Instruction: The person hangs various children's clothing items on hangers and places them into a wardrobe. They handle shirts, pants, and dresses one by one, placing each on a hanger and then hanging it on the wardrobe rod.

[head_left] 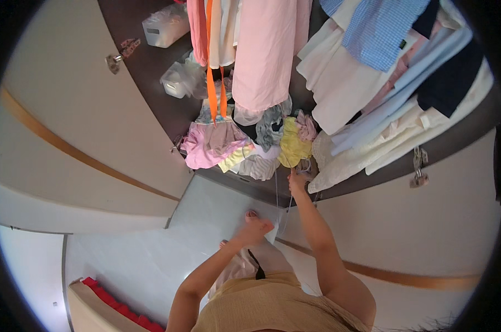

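Observation:
My right hand (pixel 296 181) reaches to the wardrobe's lower front edge, just below a crumpled yellow garment (pixel 296 145). Its fingers look closed, but what they hold is too small to make out. Thin pale cords (pixel 277 191) hang down beside that hand. Smeared by motion, my left hand (pixel 255 231) is in front of my body above the floor, and its fingers cannot be read. To the left of the yellow garment lie a grey garment (pixel 269 128), a striped cloth (pixel 258 167) and a pink garment (pixel 198 145), heaped together.
Hanging clothes fill the wardrobe, among them a long pink garment (pixel 264 52) and a blue checked shirt (pixel 375 39). Two clear plastic bins (pixel 165 34) sit at the left. Open doors (pixel 79 116) flank both sides. A red-edged piece (pixel 120 304) stands lower left.

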`<action>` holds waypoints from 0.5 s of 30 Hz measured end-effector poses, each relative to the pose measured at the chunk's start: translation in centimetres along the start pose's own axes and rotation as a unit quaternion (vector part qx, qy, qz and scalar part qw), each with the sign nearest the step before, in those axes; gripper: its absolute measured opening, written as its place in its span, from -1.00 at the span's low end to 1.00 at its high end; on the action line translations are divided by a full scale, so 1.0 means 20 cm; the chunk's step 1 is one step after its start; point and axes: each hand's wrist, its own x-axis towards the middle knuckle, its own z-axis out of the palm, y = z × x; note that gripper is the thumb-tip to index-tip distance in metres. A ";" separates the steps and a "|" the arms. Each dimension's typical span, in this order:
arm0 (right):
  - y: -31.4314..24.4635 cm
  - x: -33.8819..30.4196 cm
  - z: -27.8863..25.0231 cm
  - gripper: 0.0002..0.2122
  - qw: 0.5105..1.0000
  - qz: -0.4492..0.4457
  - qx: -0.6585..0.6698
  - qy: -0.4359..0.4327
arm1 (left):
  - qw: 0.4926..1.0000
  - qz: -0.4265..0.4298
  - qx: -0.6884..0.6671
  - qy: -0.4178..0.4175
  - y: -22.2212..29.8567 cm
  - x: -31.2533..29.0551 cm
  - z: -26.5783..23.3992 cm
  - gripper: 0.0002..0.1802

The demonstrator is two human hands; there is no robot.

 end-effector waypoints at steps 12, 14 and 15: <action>-0.28 1.50 0.02 -0.51 0.977 -0.187 0.042 0.090 | 0.959 -0.197 -0.165 0.119 -0.15 0.49 -0.14 -0.77; -0.40 1.57 0.00 -0.52 0.979 -0.180 0.054 0.074 | 0.963 -0.174 -0.166 0.125 -0.25 0.54 -0.09 -0.76; -0.50 1.57 0.06 -0.53 0.982 -0.178 0.045 0.051 | 0.955 -0.183 -0.188 0.137 -0.28 0.55 -0.08 -0.76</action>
